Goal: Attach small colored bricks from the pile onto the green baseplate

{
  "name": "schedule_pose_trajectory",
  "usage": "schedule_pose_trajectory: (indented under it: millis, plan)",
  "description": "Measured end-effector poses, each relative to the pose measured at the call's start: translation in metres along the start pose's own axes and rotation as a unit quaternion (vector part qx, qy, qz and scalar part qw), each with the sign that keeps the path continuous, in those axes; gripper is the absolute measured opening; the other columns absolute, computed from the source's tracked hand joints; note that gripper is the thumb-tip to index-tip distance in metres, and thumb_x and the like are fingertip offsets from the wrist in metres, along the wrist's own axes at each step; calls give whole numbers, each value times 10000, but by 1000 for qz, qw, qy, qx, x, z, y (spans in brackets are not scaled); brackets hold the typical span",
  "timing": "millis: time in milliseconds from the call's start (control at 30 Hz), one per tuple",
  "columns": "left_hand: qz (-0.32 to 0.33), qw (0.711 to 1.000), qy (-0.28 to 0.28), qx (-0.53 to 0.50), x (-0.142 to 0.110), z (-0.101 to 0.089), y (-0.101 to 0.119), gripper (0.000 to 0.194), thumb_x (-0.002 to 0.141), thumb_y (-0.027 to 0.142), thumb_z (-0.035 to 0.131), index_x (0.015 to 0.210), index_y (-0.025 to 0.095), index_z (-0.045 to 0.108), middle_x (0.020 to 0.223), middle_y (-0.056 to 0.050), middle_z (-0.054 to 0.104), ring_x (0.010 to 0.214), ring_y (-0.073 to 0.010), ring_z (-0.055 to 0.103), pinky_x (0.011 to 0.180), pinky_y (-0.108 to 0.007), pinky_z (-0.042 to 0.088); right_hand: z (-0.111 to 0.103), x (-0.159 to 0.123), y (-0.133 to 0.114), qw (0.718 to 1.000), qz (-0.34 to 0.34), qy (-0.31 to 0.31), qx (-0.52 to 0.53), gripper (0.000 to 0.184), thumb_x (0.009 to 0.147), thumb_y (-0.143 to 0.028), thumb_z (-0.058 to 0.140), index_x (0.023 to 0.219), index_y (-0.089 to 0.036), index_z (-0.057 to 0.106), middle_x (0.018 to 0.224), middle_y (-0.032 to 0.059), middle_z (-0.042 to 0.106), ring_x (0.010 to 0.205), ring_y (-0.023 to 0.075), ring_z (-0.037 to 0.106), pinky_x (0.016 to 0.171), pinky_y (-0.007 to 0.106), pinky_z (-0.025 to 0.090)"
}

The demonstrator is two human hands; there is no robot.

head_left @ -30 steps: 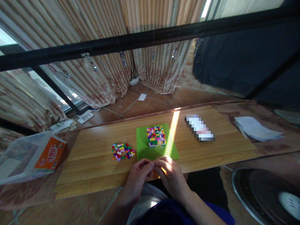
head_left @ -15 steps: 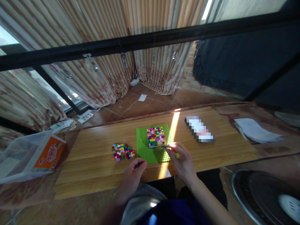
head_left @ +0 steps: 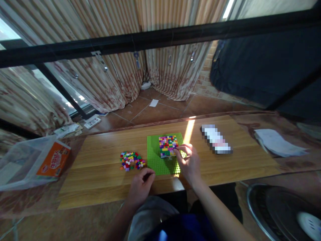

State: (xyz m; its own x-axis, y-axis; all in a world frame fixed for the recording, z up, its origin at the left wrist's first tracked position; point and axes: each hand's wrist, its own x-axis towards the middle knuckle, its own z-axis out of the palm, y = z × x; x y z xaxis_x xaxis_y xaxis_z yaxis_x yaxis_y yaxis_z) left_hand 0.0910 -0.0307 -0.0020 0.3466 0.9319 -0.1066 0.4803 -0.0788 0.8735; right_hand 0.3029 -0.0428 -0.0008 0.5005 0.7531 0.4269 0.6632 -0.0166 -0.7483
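Observation:
A square stack of multicoloured building bricks [head_left: 167, 144] sits on a green studded baseplate [head_left: 160, 170]. My right hand [head_left: 190, 164] is at the stack's right front corner, thumb and forefinger pinched at its top edge on what looks like a small brick, mostly covered by the fingertips. My left hand [head_left: 141, 184] rests by the baseplate's front left corner, its fingers curled together; whatever they may hold is hidden. Left of the baseplate lies a loose pile of small coloured bricks [head_left: 130, 157].
The wooden table [head_left: 100, 180] also bears a blurred-out phone-shaped object [head_left: 216, 139] at the right. A clear plastic bin [head_left: 22, 160] with an orange label stands at the left. Papers [head_left: 279, 142] lie to the right, and a round dark stool-like object [head_left: 283, 211] stands at the lower right.
My right hand has moved up from the stack's front side to its right front corner, fingertips now at the top edge. The left hand stays almost where it was. The view has shifted slightly.

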Motion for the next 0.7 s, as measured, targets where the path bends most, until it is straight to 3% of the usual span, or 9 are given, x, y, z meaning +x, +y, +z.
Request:
schedule_pose_trajectory:
  millis: [433, 700]
  plan:
    - [16, 1000, -4, 2, 0, 1, -4, 162, 845, 286, 553, 847, 180, 677, 831, -26, 695, 796, -172, 630, 751, -288, 474, -2, -1, -1, 999, 17, -16, 29, 199, 861, -362, 605, 830, -204, 723, 985, 87, 658, 913, 228, 616, 825, 402, 483]
    - [22, 1000, -11, -8, 0, 2, -7, 151, 852, 279, 552, 854, 183, 669, 836, -24, 693, 808, -167, 633, 762, -287, 480, -3, 1, -1, 994, 63, -37, 84, 256, 863, -382, 580, 820, -167, 712, 974, 107, 672, 875, 230, 639, 742, 369, 494]
